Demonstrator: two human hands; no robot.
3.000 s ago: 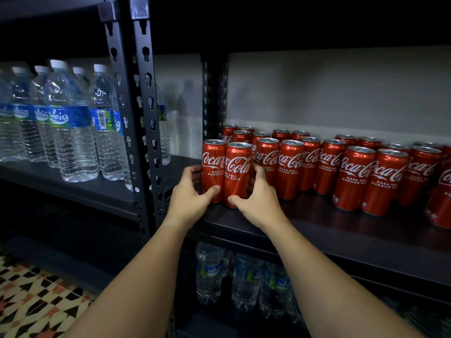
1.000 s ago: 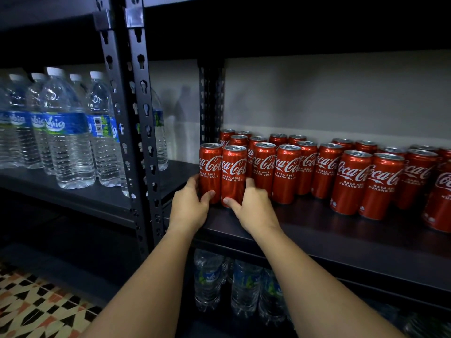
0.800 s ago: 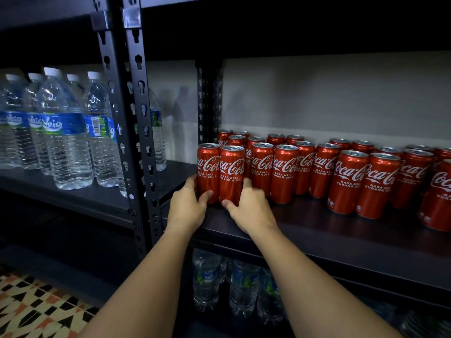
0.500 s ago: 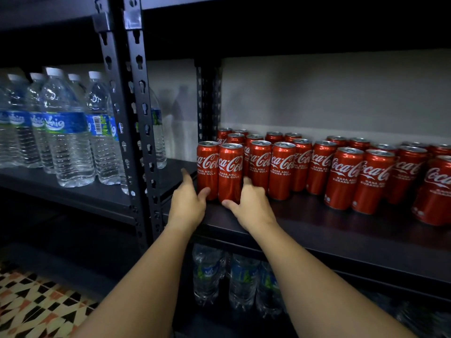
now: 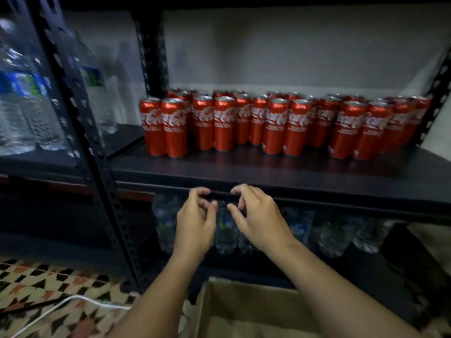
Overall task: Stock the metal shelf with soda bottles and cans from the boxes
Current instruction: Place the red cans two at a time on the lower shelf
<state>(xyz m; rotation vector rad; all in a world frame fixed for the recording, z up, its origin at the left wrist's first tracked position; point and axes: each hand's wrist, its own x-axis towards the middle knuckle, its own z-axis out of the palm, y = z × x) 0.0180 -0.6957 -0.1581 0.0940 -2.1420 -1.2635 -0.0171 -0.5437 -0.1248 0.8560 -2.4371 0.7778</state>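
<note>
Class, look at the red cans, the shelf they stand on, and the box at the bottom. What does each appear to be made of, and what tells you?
Red cans: probably thin metal, glossy printed red, with bare silvery rims on top.
Shelf: seemingly metal, matt dark paint; the upright post has punched slots.
Box: brown cardboard, dull, with a raw open flap edge.

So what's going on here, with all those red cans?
A person is stocking a dark metal shelf with red soda cans, which stand upright in rows on it. Right now both hands are empty: the left hand and right hand hover just below the shelf's front edge, fingers loosely curled, touching no can. An open cardboard box sits on the floor beneath the arms. Water bottles fill the neighbouring shelf.
</note>
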